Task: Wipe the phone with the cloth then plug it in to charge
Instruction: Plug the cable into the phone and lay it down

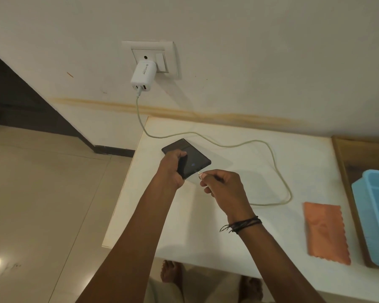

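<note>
Two hands: both busy
Left hand (pixel 172 169): wrapped round phone (pixel 187 158), tilted off the surface (pixel 260 162)
Right hand (pixel 222 189): pinching cable (pixel 280 171) plug, tip just beside phone's near edge
Cloth (pixel 325 232): flat, near right, well apart

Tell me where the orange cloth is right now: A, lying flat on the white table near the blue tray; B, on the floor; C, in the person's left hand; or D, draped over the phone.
A: the orange cloth lies flat on the white table beside the blue tray, while the left hand grips the phone and the right hand holds the cable plug.
</note>
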